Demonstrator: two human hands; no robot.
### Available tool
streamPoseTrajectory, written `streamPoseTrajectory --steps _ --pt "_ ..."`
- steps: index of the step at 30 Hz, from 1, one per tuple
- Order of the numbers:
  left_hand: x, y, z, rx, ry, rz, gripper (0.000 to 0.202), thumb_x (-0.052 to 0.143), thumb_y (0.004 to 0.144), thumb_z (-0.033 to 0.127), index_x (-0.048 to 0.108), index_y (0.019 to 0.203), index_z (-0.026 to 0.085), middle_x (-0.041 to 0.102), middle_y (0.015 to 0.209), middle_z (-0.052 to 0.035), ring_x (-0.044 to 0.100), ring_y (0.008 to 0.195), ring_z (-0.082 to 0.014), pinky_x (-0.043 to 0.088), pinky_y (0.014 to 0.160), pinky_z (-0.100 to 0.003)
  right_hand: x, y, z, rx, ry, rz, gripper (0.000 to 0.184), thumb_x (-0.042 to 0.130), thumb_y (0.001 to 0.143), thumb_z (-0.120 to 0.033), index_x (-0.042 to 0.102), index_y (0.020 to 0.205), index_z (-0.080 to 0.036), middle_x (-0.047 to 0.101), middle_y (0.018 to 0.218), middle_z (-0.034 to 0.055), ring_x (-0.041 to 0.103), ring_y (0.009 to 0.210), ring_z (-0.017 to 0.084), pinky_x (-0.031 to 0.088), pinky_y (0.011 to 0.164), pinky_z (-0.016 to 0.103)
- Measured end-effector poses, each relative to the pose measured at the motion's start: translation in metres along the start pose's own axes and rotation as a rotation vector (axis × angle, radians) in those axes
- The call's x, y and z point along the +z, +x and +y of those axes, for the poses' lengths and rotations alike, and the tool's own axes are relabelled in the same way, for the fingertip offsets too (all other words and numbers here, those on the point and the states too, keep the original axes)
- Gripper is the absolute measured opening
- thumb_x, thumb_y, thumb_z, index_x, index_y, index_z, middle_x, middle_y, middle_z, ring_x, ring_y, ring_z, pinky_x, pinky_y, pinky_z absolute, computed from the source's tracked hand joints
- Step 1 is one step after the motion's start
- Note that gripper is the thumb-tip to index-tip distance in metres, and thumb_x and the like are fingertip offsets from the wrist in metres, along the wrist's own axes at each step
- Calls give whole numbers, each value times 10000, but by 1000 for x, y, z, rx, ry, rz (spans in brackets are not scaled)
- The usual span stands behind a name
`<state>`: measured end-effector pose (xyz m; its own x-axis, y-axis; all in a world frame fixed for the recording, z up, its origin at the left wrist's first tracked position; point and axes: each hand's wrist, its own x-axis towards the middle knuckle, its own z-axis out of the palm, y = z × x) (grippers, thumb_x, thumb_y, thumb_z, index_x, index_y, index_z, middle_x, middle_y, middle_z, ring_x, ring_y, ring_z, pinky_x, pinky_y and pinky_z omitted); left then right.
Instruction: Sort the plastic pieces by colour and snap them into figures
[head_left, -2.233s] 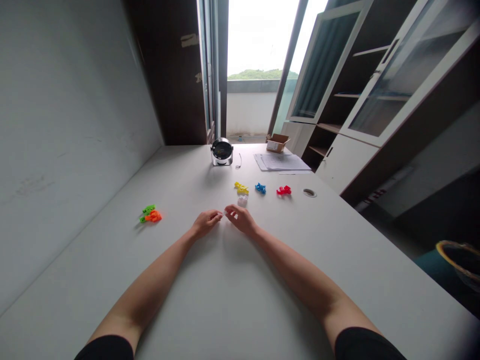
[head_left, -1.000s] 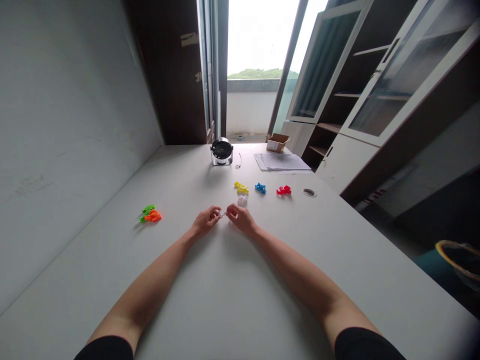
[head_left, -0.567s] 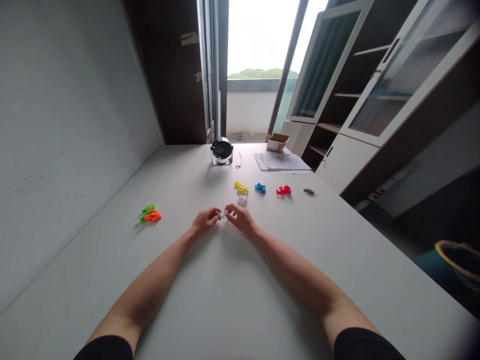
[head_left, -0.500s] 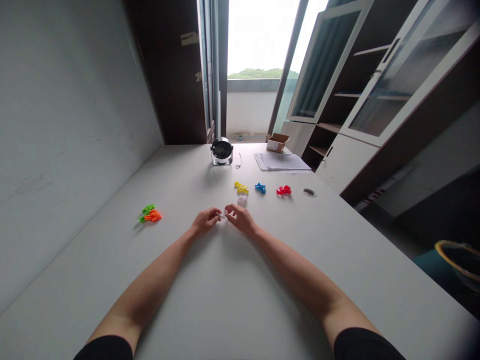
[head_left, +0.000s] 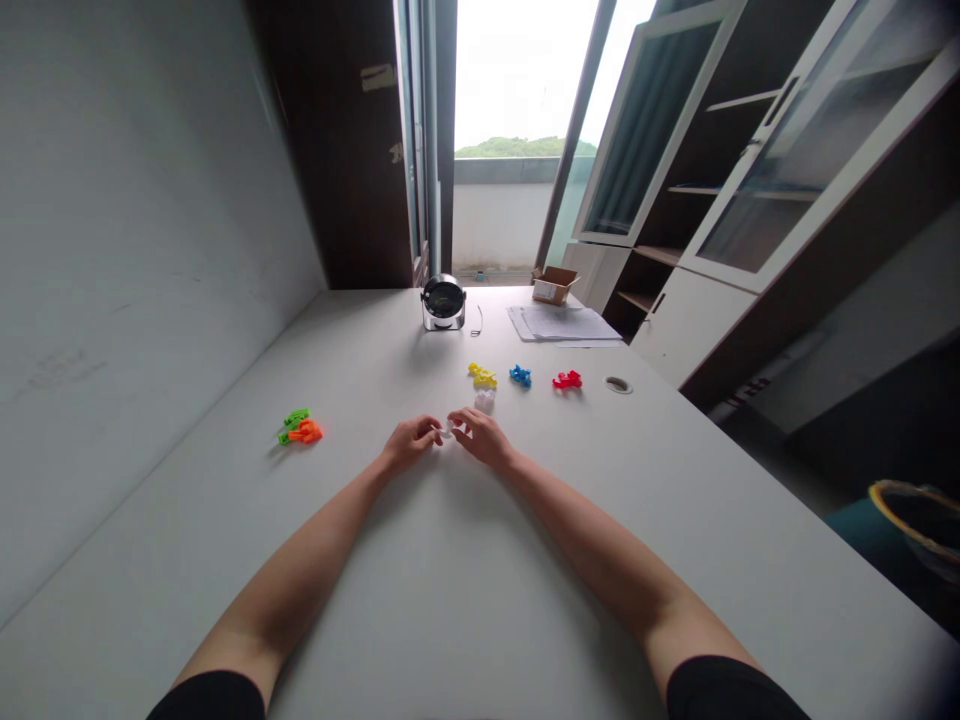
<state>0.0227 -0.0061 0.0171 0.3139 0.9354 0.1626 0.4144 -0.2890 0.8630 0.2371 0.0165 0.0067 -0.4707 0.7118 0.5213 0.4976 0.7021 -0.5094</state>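
Between my two hands is a small white plastic piece (head_left: 447,432), its exact kind too small to tell. My left hand (head_left: 409,442) pinches it from the left with thumb and fingertips. From the other side my right hand (head_left: 481,437) grips it, fingers curled. Just beyond my right hand lies a little pile of whitish clear pieces (head_left: 485,400). Yellow plastic pieces (head_left: 483,376) rest right behind that pile, with blue pieces (head_left: 520,376) and red pieces (head_left: 568,380) farther right. Off to the left, orange pieces (head_left: 305,431) lie against green pieces (head_left: 295,420).
A round black-and-silver device (head_left: 443,302) on a bracket stands at the back of the white table (head_left: 450,580). Papers (head_left: 564,323) and an open cardboard box (head_left: 555,285) are at the back right. A cable-hole ring (head_left: 618,384) sits near the right edge. A wall borders the left side.
My right hand's fingers have shifted very slightly around the white piece. Everything else looks the same.
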Motion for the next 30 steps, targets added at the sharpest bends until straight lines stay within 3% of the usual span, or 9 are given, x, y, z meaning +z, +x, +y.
streamPoseTrajectory --steps 12,22,30 --pt "0 2 -6 33 23 40 319 603 858 327 623 1152 205 712 865 -22 629 755 -140 474 713 -245 2 0 4 22 21 22 129 600 888 -194 602 1017 -201 640 887 22 569 735 139 434 708 243" --pt "0 3 -10 47 40 62 380 586 857 276 584 1233 222 700 894 -16 622 725 -127 473 678 -233 0 -1 4 40 -113 19 80 646 894 -249 596 927 -197 628 915 34 564 841 167 422 755 256" --pt "-1 4 -9 67 83 52 348 557 848 233 606 1193 232 700 979 -17 610 694 -111 471 672 -227 -2 1 16 242 -337 53 112 653 898 -308 619 924 -204 614 954 42 558 870 181 394 740 258"
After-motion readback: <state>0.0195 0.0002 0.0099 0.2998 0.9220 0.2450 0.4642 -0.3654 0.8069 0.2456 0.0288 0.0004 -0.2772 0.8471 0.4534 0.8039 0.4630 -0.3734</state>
